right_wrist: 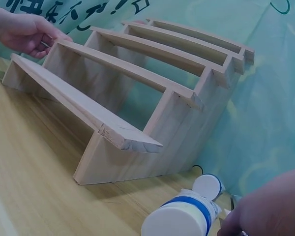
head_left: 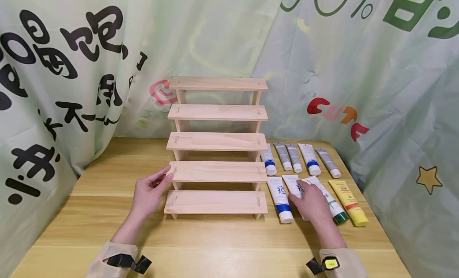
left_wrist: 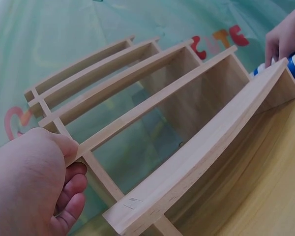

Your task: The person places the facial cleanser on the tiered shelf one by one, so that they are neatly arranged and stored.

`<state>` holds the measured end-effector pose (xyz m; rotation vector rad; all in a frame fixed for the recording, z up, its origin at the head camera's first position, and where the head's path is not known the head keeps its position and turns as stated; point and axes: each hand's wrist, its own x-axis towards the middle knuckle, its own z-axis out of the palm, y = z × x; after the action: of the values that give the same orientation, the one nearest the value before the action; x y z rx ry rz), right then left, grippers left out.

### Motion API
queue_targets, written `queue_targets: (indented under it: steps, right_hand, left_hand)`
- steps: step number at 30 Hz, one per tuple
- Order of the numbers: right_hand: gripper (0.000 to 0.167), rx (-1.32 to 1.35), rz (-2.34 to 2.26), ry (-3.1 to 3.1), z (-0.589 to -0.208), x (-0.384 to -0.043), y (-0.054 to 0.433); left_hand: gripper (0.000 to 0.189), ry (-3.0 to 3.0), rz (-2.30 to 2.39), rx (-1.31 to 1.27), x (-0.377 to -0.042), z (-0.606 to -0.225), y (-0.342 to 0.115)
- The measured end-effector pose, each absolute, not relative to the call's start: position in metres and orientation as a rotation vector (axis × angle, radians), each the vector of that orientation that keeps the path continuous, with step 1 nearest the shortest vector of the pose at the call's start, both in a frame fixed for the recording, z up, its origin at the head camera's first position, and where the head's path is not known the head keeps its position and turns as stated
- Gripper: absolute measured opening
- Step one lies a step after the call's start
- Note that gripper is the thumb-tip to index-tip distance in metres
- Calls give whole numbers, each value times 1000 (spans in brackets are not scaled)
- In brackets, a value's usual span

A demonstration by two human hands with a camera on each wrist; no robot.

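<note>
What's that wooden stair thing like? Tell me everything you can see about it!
The stair-shaped shelf looks like pale, unpainted wood with faint grain. Five boards climb like steps, each farther back and higher, on two side panels; small marks show near the boards' ends. The back is open, so the cloth shows through. It stands upright on the table, left of the tubes. The left hand pinches the left end of the second board from the bottom.

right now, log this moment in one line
left hand: holds pale five-tier wooden rack | right hand: touches white squeeze tube | yellow squeeze tube: front row, right end
</note>
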<state>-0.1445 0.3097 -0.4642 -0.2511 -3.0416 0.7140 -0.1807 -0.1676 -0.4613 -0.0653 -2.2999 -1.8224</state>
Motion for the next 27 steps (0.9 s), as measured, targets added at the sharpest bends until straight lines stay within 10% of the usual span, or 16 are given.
queue_targets:
  steps: [27]
  right_hand:
    - [67,-176,815,-2784,-429,-138,317]
  left_hand:
    - [36,-2294,-1815,-64,-180,-461,-167]
